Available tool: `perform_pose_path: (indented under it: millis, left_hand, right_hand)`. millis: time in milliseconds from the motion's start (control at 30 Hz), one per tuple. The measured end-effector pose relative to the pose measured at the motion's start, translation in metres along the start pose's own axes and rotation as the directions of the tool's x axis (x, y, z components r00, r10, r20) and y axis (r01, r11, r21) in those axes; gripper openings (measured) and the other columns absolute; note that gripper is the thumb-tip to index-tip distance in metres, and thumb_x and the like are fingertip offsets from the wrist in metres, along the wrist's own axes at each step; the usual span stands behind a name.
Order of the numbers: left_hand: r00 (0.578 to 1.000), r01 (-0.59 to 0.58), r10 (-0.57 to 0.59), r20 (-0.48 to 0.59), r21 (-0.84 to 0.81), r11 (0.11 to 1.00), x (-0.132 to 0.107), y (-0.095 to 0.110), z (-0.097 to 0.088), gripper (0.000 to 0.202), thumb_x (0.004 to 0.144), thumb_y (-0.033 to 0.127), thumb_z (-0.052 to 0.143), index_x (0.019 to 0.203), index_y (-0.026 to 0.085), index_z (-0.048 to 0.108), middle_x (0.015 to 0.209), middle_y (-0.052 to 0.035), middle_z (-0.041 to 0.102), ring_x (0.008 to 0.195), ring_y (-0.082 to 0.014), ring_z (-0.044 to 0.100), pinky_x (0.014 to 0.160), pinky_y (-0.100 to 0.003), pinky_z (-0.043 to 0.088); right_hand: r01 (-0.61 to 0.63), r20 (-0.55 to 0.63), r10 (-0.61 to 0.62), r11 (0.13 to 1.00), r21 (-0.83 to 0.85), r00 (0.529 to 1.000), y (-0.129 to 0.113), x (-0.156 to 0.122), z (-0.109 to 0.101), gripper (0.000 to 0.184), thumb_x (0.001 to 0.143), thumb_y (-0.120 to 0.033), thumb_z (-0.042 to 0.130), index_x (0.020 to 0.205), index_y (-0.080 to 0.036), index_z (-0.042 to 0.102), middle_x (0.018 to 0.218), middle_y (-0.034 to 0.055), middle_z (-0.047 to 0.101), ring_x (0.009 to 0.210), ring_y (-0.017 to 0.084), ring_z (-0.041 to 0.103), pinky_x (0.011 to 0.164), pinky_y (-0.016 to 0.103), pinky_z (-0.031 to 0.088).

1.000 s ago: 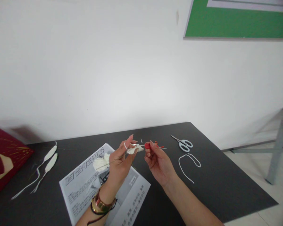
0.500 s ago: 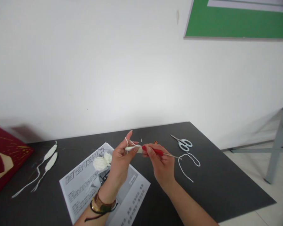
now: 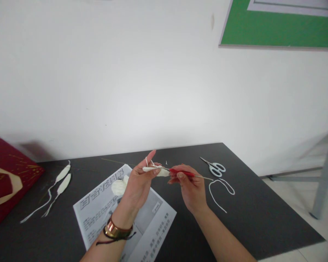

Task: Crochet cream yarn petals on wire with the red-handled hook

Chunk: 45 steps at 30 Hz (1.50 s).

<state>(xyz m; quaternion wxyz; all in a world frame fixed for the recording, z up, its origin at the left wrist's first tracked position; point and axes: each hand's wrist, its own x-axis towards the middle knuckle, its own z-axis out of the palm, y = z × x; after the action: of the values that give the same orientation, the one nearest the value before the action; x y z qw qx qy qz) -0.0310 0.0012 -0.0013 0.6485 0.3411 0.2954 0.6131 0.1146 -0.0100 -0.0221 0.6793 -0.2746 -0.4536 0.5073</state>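
Observation:
Between the thumb and fingers of my left hand is pinched a small white crocheted piece, with white yarn looped round the raised index finger. My right hand is closed on the red grip of a crochet hook. The hook's metal shaft reaches left to the white piece, and its thin rear end sticks out to the right of my hand. Whether the hook tip sits inside a stitch is too small to tell. A ball of white yarn lies behind my left wrist, partly hidden by it.
A printed sheet lies under my left arm on the dark table. Scissors and a loose yarn strand lie to the right. Two white crocheted petals with tails lie left, near a red bag or box.
The view has shifted slightly, so everything sits a little further right. My hands have drawn a little apart, and more of the hook's metal shaft shows between them.

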Motion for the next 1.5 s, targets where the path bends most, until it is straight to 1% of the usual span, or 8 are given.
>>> perform_pose_path:
  millis: [233,367,633,867,1033,1300,1400,1500]
  left_hand:
    - [0.998,-0.007,-0.004,0.069,0.155,0.988,-0.003,0.016,-0.003,0.052,0.07,0.011,0.07,0.12,0.02,0.059,0.067,0.0031,0.059,0.076,-0.0111,0.058,0.076,-0.023,0.042]
    - [0.994,0.035,-0.055,0.094,0.198,0.979,-0.006,0.021,-0.005,0.051,0.07,0.013,0.07,0.12,0.02,0.059,0.072,0.0011,0.06,0.075,-0.013,0.057,0.075,-0.026,0.042]
    - [0.968,0.164,-0.19,0.164,0.161,0.973,-0.009,0.026,-0.008,0.054,0.066,0.011,0.072,0.118,0.02,0.06,0.076,-0.0004,0.061,0.068,-0.0129,0.057,0.066,-0.026,0.042]
    - [0.922,0.299,-0.316,0.223,0.107,0.948,-0.005,0.028,-0.012,0.055,0.062,0.007,0.074,0.115,0.017,0.063,0.07,0.0001,0.06,0.061,-0.0102,0.055,0.061,-0.023,0.04]
    - [0.892,0.338,-0.366,0.266,0.145,0.93,-0.005,0.029,-0.015,0.051,0.061,0.008,0.072,0.111,0.017,0.066,0.068,-0.0012,0.059,0.058,-0.0113,0.053,0.056,-0.024,0.038]
    - [0.876,0.308,-0.379,0.298,0.259,0.916,-0.005,0.03,-0.02,0.045,0.061,0.009,0.072,0.106,0.016,0.069,0.067,-0.0019,0.058,0.058,-0.0119,0.053,0.058,-0.025,0.04]
    - [0.908,0.216,-0.321,0.268,0.358,0.908,-0.007,0.029,-0.019,0.042,0.062,0.011,0.073,0.104,0.02,0.07,0.069,-0.0016,0.061,0.059,-0.0117,0.054,0.057,-0.025,0.04]
    - [0.946,0.039,-0.183,0.267,0.467,0.883,-0.008,0.026,-0.017,0.041,0.065,0.014,0.074,0.104,0.023,0.07,0.071,-0.0018,0.064,0.062,-0.0134,0.056,0.059,-0.026,0.041]
  right_hand:
    - [-0.003,0.036,0.001,0.998,0.061,0.999,-0.013,0.009,-0.009,0.007,0.076,-0.024,0.068,0.08,-0.018,0.071,0.072,0.0028,0.068,0.058,0.013,0.063,0.051,0.026,0.056]
    - [-0.005,0.083,-0.001,0.997,0.079,0.997,-0.018,0.012,-0.011,0.007,0.074,-0.024,0.07,0.078,-0.018,0.07,0.07,0.0028,0.066,0.058,0.014,0.061,0.048,0.027,0.055]
    - [0.011,0.154,-0.011,1.0,0.001,0.988,-0.024,0.014,-0.02,0.007,0.075,-0.026,0.068,0.076,-0.019,0.07,0.07,0.0036,0.063,0.058,0.016,0.06,0.047,0.029,0.053]
    - [0.012,0.23,-0.008,1.0,-0.016,0.973,-0.029,0.016,-0.025,0.004,0.074,-0.022,0.068,0.076,-0.019,0.071,0.071,0.0041,0.063,0.058,0.017,0.061,0.047,0.031,0.054]
    - [-0.01,0.262,0.02,0.999,-0.04,0.965,-0.032,0.016,-0.027,0.007,0.073,-0.024,0.071,0.075,-0.018,0.071,0.071,0.0047,0.064,0.054,0.016,0.061,0.047,0.03,0.053]
    - [-0.068,0.255,0.063,0.998,0.009,0.965,-0.035,0.017,-0.026,0.011,0.068,-0.027,0.075,0.07,-0.016,0.071,0.067,0.0044,0.064,0.051,0.016,0.061,0.044,0.029,0.053]
    - [-0.146,0.198,0.128,0.986,0.08,0.972,-0.033,0.017,-0.025,0.013,0.069,-0.028,0.074,0.069,-0.015,0.069,0.061,0.0027,0.065,0.047,0.013,0.06,0.043,0.025,0.053]
    - [-0.269,0.137,0.248,0.948,0.169,0.959,-0.028,0.019,-0.021,0.015,0.072,-0.029,0.072,0.07,-0.015,0.068,0.052,-0.0002,0.062,0.04,0.009,0.055,0.041,0.021,0.052]
